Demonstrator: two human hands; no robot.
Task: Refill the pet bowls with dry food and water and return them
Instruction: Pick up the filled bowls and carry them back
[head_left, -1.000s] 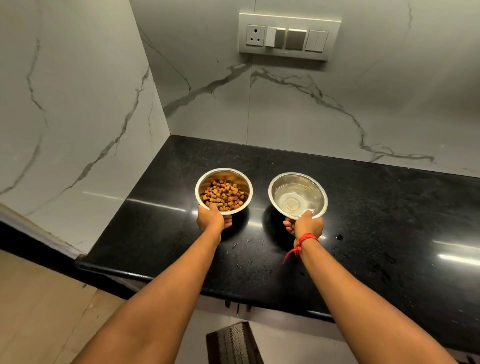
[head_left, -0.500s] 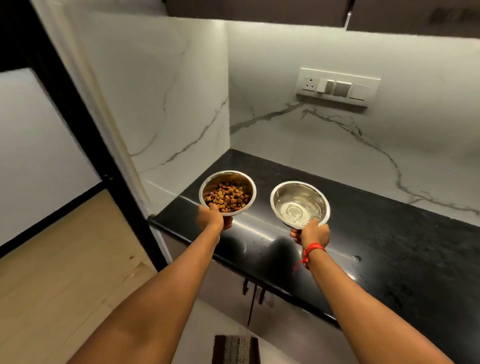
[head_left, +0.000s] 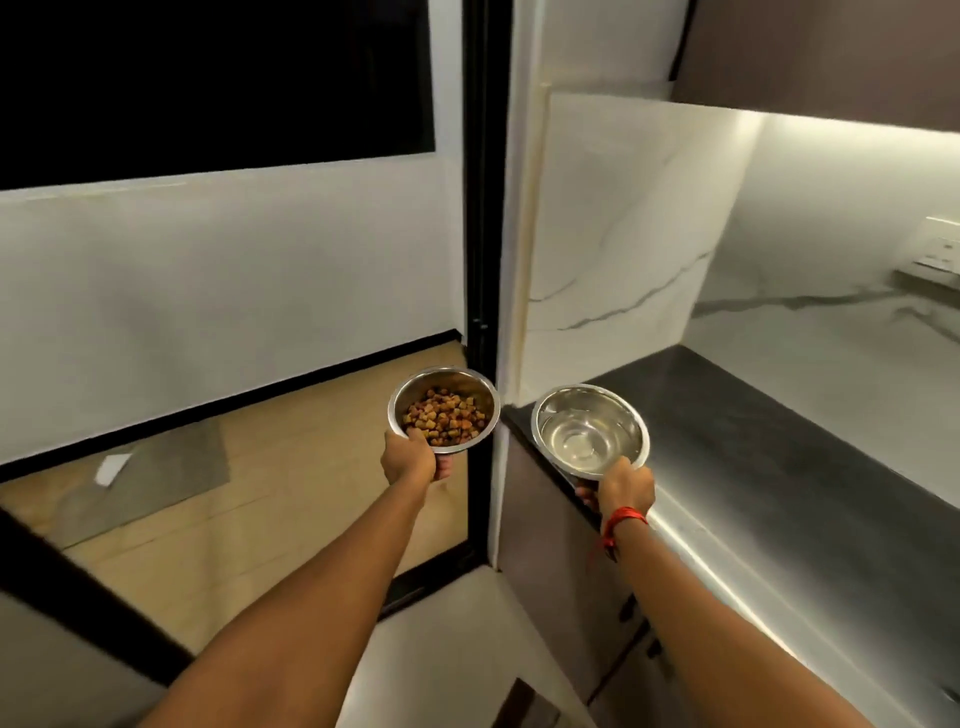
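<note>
Left grip grasps the near rim of a steel food bowl, held in the air above the wooden floor, just left of the bench end. Brown kibble covers its bottom.

Right grip, red thread at the wrist, grasps the near rim of a steel water bowl over the bench corner. Shallow clear water inside.

Bowls side by side, apart.

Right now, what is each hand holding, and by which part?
The left hand holds the food bowl by its near rim; the right hand holds the water bowl by its near rim.
</note>
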